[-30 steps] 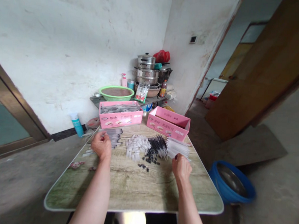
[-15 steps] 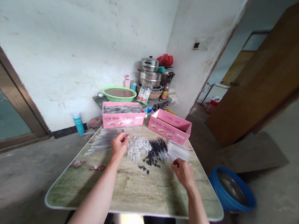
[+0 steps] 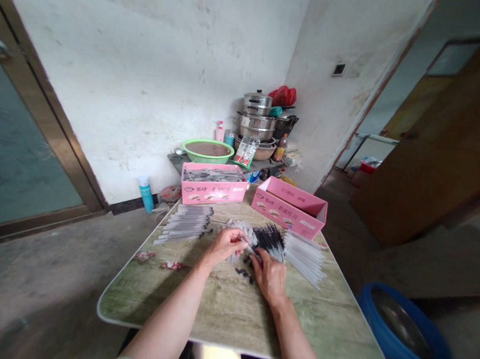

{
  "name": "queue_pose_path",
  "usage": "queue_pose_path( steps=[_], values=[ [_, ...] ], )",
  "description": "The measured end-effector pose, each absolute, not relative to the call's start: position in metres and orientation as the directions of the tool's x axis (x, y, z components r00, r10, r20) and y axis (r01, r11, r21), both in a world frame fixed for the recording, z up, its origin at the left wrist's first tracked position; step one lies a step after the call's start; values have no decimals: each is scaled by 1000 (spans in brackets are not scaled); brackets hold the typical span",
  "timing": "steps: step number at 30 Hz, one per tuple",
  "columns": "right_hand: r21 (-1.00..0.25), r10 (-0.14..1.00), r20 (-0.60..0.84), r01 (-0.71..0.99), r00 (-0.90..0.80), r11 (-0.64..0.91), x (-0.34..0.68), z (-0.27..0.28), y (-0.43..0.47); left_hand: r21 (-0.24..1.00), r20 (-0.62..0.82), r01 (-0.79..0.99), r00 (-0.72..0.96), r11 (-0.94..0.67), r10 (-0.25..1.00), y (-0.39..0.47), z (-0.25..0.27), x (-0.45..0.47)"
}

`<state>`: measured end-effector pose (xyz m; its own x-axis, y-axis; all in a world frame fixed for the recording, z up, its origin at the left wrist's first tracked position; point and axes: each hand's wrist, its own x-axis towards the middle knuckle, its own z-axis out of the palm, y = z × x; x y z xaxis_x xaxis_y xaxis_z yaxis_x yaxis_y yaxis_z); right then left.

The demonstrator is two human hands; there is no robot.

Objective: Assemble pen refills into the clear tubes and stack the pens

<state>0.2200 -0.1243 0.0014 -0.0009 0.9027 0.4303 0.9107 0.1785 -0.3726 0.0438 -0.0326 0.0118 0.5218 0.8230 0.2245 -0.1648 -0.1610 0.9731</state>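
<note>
My left hand (image 3: pixel 228 245) and my right hand (image 3: pixel 270 274) meet over the middle of the table, fingers closed on a slim whitish pen (image 3: pixel 252 250) that spans between them. The fingers hide part of it. Just behind my left hand lies a heap of short whitish pieces (image 3: pixel 237 225), partly covered. Black-tipped pen parts (image 3: pixel 271 236) lie bunched beyond my right hand. Small black plugs (image 3: pixel 244 274) are scattered under my hands. Translucent pen barrels (image 3: pixel 304 256) lie in a row on the right. Pens with dark ends (image 3: pixel 186 222) are laid out on the left.
A pink box (image 3: pixel 214 191) full of pens stands at the table's back edge. Another pink box (image 3: pixel 289 209) stands to its right. Behind them are a green basin (image 3: pixel 207 157) and stacked pots (image 3: pixel 256 123). A blue tub (image 3: pixel 409 330) sits at the right.
My hands have come together from either side of the heap, my right hand moving left from the barrels. A pen now lies between them. The head view has shifted left.
</note>
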Motion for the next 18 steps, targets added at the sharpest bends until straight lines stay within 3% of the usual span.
queue_pose_path(
  steps=[3, 6, 9, 12, 15, 18],
  values=[
    [-419, 887, 459, 893, 51, 166, 229, 4, -129, 969, 214, -208, 451, -131, 867, -32, 16, 41],
    [-596, 874, 440, 795, 205, 113, 237, 9, -133, 957, 223, -257, 352, -136, 909, -33, 20, 39],
    [-816, 890, 356, 559, 286, 147, 238, 12, -133, 952, 229, -276, 359, -131, 905, -34, 21, 40],
    [-957, 926, 227, 245, 302, 154, 235, 10, -129, 962, 210, -251, 417, -110, 884, -37, 22, 44],
    [-991, 926, 130, 8, 353, 136, 235, 6, -124, 969, 195, -227, 456, -99, 868, -39, 20, 49],
    [-983, 902, 98, -100, 420, 153, 237, 3, -122, 969, 197, -225, 471, -99, 860, -38, 16, 52]
  ],
)
